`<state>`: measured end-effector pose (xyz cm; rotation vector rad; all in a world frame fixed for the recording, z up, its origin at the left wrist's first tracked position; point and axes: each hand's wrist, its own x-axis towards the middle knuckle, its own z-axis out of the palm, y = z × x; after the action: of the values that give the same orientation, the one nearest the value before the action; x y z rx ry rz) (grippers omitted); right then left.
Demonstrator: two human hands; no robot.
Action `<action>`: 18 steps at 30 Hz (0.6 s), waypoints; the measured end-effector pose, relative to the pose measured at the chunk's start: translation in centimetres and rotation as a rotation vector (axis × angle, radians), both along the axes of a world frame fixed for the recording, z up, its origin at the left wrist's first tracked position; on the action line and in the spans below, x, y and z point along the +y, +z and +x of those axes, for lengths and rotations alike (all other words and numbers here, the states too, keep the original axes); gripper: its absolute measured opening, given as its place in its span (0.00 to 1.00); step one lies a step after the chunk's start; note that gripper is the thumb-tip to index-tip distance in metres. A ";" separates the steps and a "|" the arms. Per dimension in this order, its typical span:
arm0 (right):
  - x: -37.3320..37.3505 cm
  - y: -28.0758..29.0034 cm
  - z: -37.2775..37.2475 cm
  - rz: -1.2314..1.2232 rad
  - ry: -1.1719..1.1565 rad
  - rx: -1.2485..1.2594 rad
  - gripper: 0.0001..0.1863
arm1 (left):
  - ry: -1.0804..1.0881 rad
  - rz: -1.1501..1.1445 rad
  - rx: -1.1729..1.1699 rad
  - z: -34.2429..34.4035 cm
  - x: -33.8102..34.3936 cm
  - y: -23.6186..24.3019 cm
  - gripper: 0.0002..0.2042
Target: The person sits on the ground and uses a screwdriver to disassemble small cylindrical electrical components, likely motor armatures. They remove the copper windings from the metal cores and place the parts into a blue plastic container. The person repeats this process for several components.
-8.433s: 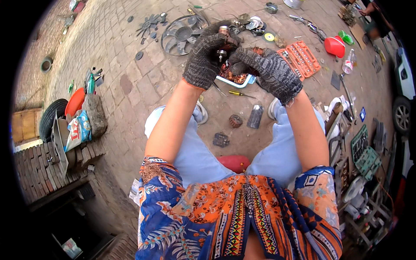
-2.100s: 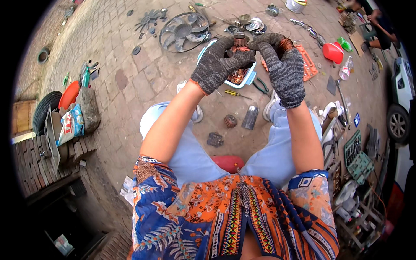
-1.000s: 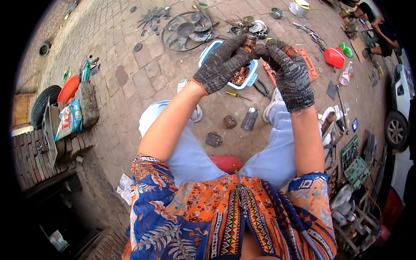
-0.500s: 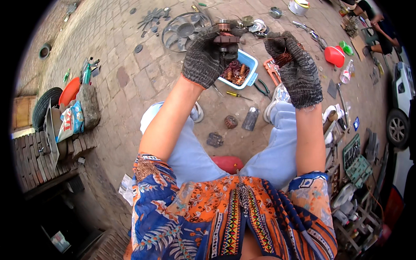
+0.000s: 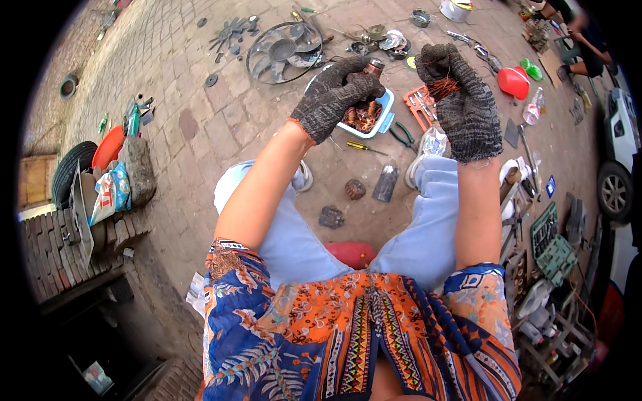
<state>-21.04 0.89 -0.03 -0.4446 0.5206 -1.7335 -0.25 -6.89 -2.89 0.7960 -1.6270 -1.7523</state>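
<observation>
My gloved left hand [image 5: 331,100] grips a metal motor rotor [image 5: 372,69] above the blue-rimmed plastic tray [image 5: 385,119], which holds copper scrap [image 5: 363,117]. My gloved right hand [image 5: 466,113], apart from it on the right, is closed round a tangle of thin copper wire [image 5: 443,87], beside an orange socket case [image 5: 418,105]. On the paving between my feet lie a yellow screwdriver [image 5: 364,146], pliers [image 5: 404,136], a metal cylinder [image 5: 386,184], a round wound part [image 5: 354,189] and a dark lump [image 5: 332,216].
A fan in a ring [image 5: 281,53], metal parts [image 5: 394,40], a red container [image 5: 513,83] and bottle [image 5: 535,103] lie ahead. Tools [image 5: 552,247] and a white car [image 5: 615,187] are right; a tyre [image 5: 70,170] and stone [image 5: 139,167] left. Another person [image 5: 582,47] sits at upper right.
My hands were close together a second ago and are now apart. My right hand rose rightward with the wire. Since half a second ago my left hand moved rightward and tilted the rotor.
</observation>
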 end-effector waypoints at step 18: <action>0.8 0.7 -0.5 0.039 0.003 -0.057 0.11 | -0.084 0.031 0.255 0.3 -0.5 -0.5 0.23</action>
<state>-21.49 1.74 0.70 -0.3672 0.5122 -1.7254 0.04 -7.37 -3.44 0.4996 -1.4837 -1.8568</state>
